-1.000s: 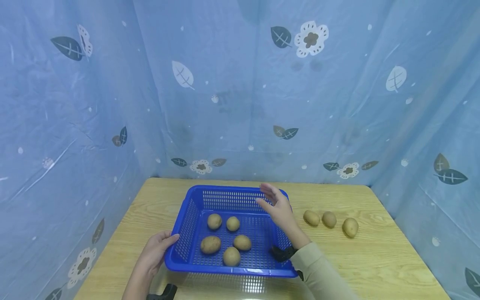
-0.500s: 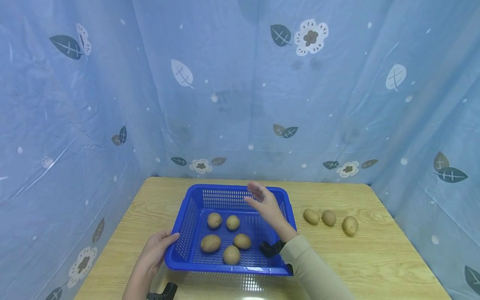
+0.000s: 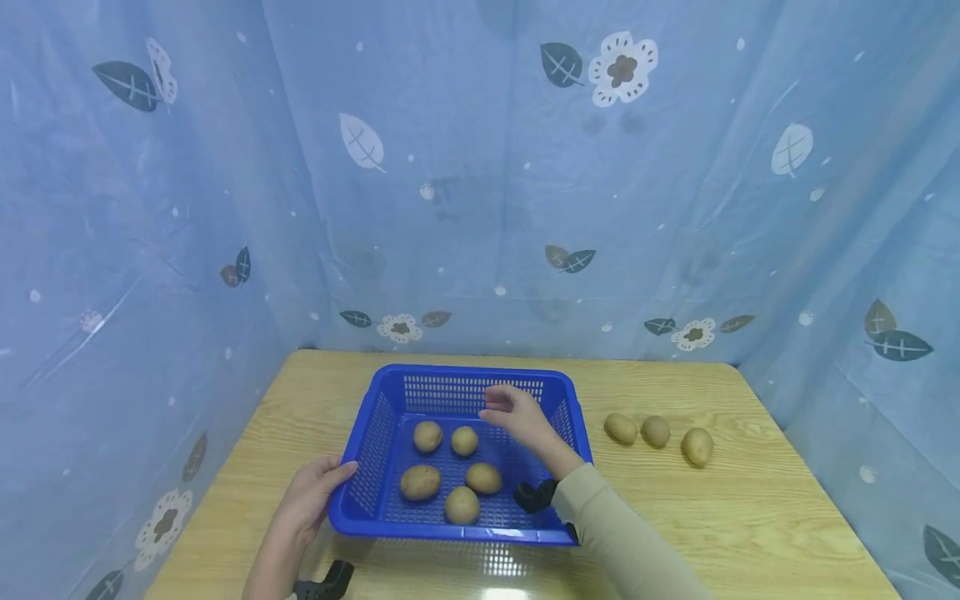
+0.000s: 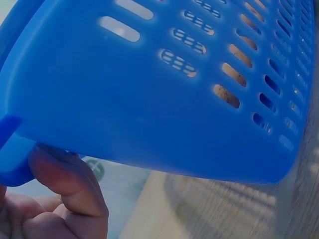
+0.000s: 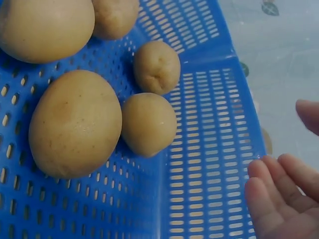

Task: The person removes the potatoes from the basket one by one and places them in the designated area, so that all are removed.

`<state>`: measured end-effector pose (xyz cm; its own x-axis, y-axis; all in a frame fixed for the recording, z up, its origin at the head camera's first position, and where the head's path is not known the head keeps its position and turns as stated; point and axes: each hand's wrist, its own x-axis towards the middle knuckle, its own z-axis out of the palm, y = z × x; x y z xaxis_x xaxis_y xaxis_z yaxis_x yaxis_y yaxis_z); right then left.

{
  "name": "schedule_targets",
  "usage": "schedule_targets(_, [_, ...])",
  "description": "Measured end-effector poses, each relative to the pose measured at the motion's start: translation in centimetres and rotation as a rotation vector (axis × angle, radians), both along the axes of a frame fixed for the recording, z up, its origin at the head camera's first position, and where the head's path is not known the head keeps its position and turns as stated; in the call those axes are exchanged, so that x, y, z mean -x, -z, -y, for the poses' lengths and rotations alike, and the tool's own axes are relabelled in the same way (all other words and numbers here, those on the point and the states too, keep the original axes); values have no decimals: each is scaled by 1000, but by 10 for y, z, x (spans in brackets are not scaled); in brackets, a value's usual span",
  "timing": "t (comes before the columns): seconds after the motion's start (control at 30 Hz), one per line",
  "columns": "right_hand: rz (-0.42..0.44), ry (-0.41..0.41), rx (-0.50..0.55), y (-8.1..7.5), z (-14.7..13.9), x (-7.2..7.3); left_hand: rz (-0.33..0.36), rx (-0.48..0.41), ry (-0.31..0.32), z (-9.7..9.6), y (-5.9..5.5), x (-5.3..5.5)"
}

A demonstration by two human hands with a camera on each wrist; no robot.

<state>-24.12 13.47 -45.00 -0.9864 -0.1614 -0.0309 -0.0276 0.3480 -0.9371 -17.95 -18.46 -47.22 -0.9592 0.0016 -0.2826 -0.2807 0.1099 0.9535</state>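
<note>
A blue plastic basket [image 3: 457,370] with slotted walls stands in the middle of the wooden table, with several potatoes [image 3: 421,482] on its floor. At its left rim, my left hand [image 3: 307,502] grips the edge. Close up in the left wrist view, curled fingers [image 4: 70,184] hold the lip under the basket wall [image 4: 114,109]. My right hand [image 3: 525,423] hovers over the basket's back right part, fingers loosely bent and holding nothing. The right wrist view has that hand [image 5: 284,199] apart from the potatoes [image 5: 75,124].
Three more potatoes [image 3: 656,432] lie in a row on the table [image 3: 750,517], right of the basket. A blue patterned curtain [image 3: 465,208] hangs behind the table and along both sides. Black wrist mounts [image 3: 536,497] sit on both forearms.
My right hand has moved left and further in over the basket, its fingers drawing closer together. The left hand keeps its grip on the rim. The potatoes stay where they were.
</note>
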Motion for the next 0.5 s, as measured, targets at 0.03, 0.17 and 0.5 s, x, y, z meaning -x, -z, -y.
schedule_targets(0.03, [11,3,-7,2,0,1,-1,4,-1,0,0,1])
schedule_targets(0.17, [53,10,-71,5,1,2,-1,9,5,1,-1,1])
schedule_targets(0.5, [75,-105,-274,8,4,-2,18,18,-7,0,-1,1])
